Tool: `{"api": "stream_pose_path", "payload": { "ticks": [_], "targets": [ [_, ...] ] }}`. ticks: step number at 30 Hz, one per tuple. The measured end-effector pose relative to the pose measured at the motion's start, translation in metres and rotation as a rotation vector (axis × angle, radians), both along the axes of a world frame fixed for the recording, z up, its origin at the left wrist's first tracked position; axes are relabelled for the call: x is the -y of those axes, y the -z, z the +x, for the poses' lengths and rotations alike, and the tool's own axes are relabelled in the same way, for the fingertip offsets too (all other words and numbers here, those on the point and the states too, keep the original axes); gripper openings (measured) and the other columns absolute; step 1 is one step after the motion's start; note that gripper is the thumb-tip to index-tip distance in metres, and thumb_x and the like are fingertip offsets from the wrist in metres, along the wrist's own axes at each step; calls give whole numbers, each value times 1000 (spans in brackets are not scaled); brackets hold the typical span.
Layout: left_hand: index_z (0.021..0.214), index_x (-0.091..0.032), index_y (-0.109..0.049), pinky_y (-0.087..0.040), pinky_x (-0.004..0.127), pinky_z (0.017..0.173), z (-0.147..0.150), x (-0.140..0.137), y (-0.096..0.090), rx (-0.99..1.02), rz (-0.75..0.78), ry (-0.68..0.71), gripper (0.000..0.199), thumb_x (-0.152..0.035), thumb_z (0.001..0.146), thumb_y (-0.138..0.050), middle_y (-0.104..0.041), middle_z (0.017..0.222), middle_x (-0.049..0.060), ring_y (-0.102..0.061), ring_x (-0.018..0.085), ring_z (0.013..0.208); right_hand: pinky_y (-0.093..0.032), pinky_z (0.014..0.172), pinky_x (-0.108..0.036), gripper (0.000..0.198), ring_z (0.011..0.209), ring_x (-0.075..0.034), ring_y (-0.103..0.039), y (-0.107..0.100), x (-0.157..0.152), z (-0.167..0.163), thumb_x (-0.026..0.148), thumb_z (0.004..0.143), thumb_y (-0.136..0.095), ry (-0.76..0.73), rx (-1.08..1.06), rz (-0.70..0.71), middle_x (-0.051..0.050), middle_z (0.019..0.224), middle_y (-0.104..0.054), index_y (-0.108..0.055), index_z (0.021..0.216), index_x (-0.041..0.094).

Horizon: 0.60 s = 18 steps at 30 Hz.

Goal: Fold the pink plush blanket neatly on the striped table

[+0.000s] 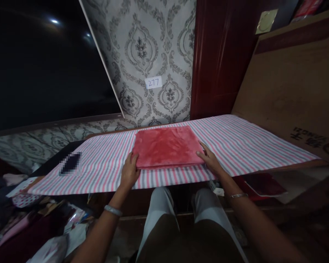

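A folded red plush cloth (166, 146) lies flat as a neat rectangle on a striped tablecloth (98, 160) of pink, grey and white. Its front edge shows more than one layer. My left hand (129, 171) grips the near left corner, fingers bent against the side. At the opposite side my right hand (209, 159) holds the right edge, with the thumb on top and the fingers along the side. The undersides of the fingers are partly hidden.
Beyond the table stand a patterned wall with a "277" label (153, 82) and a large dark screen (49, 62). A big cardboard box (293, 84) leans at the right. A blurred dark object (70, 163) lies on the left; clothes and bags (49, 233) pile up below.
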<state>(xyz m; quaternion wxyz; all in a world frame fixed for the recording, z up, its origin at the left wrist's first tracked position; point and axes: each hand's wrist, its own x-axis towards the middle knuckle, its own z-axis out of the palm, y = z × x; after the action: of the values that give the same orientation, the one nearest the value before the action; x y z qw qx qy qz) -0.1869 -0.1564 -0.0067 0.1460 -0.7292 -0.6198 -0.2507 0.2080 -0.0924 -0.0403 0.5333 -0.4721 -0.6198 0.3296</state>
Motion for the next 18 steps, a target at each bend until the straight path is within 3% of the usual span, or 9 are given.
{"api": "stream_pose_path", "payload": {
  "ticks": [6,11,18],
  "targets": [
    [146,-15,-40,-54,47,96,-11,-3,13,46,-1,41,70,-8,77,-54,-38,152,22,-55,36,127,-33,117,-51,78,139,-32,-46,-5,3,-2,61,81,-64,-11,-58,-48,-8,148,-54,-45,149,26],
    [148,-19,-36,-56,46,91,-21,-6,23,41,40,72,69,-10,81,-51,-40,150,20,-58,34,123,-41,111,-52,79,133,-33,-53,-6,3,-5,63,81,-65,-32,-111,-88,-10,141,-61,-46,149,26],
    [148,-21,-37,-58,47,88,-32,-15,31,47,65,70,64,-16,85,-49,-44,147,18,-59,35,121,-44,110,-50,78,133,-32,-53,-4,2,-7,62,84,-64,-22,-133,-94,-11,147,-56,-45,149,24]
  ]
}}
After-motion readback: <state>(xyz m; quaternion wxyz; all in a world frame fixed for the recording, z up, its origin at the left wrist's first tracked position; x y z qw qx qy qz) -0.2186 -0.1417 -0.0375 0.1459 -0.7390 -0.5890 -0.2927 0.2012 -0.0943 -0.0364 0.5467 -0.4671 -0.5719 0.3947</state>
